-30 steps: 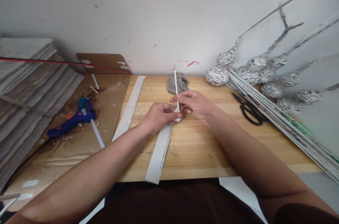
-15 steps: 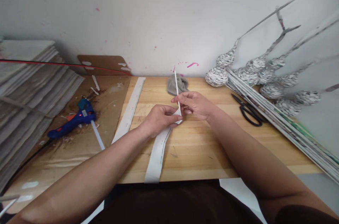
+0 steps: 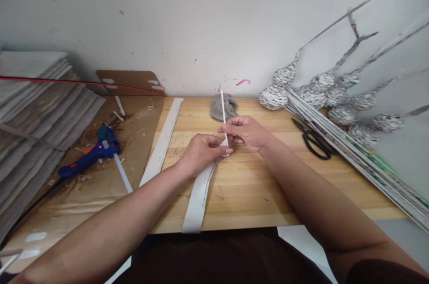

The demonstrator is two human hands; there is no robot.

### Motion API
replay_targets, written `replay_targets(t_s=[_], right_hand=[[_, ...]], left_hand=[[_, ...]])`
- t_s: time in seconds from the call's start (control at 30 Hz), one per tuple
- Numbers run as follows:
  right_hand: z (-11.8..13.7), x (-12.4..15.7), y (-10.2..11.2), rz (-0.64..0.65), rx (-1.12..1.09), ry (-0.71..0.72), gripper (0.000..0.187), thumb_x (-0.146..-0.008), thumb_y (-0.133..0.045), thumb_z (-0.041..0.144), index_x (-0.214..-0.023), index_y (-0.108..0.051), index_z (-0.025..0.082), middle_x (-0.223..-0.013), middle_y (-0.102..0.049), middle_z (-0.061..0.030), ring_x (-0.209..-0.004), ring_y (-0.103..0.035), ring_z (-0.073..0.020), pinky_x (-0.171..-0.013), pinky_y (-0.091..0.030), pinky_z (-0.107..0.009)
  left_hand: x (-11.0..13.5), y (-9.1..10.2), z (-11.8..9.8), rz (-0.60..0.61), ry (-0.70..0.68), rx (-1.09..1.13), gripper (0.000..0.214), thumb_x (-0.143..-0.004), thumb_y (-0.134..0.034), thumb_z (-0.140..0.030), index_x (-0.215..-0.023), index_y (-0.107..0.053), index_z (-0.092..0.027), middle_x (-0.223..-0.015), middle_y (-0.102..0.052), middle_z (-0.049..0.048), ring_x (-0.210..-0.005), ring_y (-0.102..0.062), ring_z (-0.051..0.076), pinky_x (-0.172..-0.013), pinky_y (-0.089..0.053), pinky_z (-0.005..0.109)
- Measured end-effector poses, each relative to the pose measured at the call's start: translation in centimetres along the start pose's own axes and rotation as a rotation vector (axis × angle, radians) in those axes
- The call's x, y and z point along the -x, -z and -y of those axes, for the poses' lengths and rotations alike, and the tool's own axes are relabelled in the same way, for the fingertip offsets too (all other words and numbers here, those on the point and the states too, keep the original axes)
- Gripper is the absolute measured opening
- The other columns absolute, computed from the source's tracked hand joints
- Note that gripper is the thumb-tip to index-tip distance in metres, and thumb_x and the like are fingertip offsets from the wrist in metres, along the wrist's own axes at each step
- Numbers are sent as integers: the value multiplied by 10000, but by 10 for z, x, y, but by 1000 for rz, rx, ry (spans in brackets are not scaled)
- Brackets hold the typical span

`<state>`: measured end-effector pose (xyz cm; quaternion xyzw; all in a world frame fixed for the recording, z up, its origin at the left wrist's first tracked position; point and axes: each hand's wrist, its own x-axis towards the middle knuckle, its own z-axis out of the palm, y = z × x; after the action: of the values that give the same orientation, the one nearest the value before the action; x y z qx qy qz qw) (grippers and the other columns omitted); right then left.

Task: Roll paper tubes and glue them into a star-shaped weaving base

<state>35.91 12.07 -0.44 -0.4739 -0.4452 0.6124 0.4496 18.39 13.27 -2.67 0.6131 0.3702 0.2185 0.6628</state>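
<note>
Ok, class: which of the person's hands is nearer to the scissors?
Right. The right hand is to the left of the scissors, a gap between them; the left hand is farther left.

A craft workshop by the look of it, a wooden worktop (image 3: 248,190), a blue glue gun (image 3: 107,147) on messy brown cardboard (image 3: 139,141), black scissors (image 3: 307,132), a bundle of paper sticks (image 3: 335,135), twisty paper bulbs (image 3: 273,97), pink spots on the wall (image 3: 208,15)

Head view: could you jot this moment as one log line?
left hand: pinching paper strip | right hand: pinching white stick | glue gun: on brown sheet | scissors: near rod bundle
</note>
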Motion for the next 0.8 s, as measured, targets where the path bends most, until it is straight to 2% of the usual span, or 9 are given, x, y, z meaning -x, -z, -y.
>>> replay_targets(t_s=[0.13,0.23,0.37,0.43,0.53,0.63,0.8], right_hand=[[1,1,-6,-61,-8,-19,344,-593,-842,362,-590,-578,143,-442,-472,57,-380,-348,-29,-350,-173,-178],[1,2,-6,-79,-13,-20,364,-594,-842,367,-574,-551,151,-438,-450,69,-377,-339,-28,-349,-178,-177],[2,3,-1,77,25,-25,338,-726,-742,442,-813,-690,120,-512,-530,32,-422,-400,-45,-367,-209,-181],[2,3,1,146,43,-27,348,-743,-730,428,-869,-709,105,-533,-550,17,-442,-414,-49,-377,-216,-181],[1,2,-1,74,14,-17,292,-668,-794,374,-718,-671,114,-468,-504,41,-405,-375,-40,-364,-184,-182],[1,2,-3,-24,-36,-12,337,-625,-822,363,-596,-561,151,-426,-453,71,-363,-324,-28,-350,-158,-182],[0,2,1,149,33,-28,307,-736,-740,405,-828,-686,117,-513,-544,30,-409,-383,-40,-374,-207,-184]], left_hand=[[1,-1,-1,7,4,-51,317,-663,-772,-420,-824,-746,-149,-767,-713,59,-670,-628,150,-654,-513,278],[1,-2,-3,26,42,8,291,-657,-785,-387,-820,-744,-151,-767,-710,52,-686,-629,140,-697,-528,286],[1,-3,-6,17,96,149,258,-618,-819,-332,-758,-730,-134,-753,-699,44,-707,-634,135,-729,-545,295],[1,-3,-7,17,102,170,256,-612,-825,-323,-744,-724,-128,-751,-697,43,-707,-633,131,-721,-546,285],[2,-4,-6,37,93,156,261,-629,-816,-327,-764,-723,-124,-748,-696,45,-692,-626,122,-697,-541,265],[2,-4,-5,55,93,138,257,-647,-804,-324,-772,-722,-115,-736,-692,50,-685,-627,120,-697,-543,261],[1,-3,-4,44,94,155,236,-642,-805,-311,-732,-710,-115,-728,-686,45,-694,-637,127,-706,-552,270]])
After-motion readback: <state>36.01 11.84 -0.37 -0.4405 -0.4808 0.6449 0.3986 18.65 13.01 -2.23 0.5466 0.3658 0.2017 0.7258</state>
